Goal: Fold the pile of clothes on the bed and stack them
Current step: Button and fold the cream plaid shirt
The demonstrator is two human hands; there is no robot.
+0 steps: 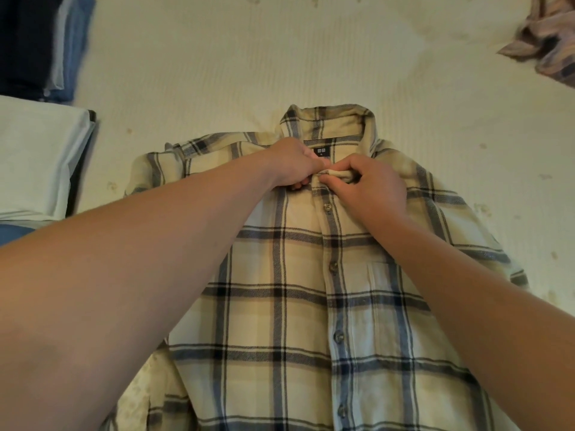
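A cream plaid shirt (298, 306) with dark blue checks lies face up on the bed, collar away from me, its front buttoned down the middle. Both hands meet at the neck opening just below the collar (329, 119). My left hand (292, 163) grips the left edge of the placket with curled fingers. My right hand (370, 181) pinches a small fold of the right placket edge between thumb and fingers. My forearms cover part of the shirt's shoulders and chest pocket.
The cream bedspread (249, 57) lies open beyond the collar. Folded clothes stand at the left: a dark and blue stack (40, 45) at the far corner, a pale one (37, 157) nearer. A crumpled pinkish plaid garment (547, 38) lies at the far right.
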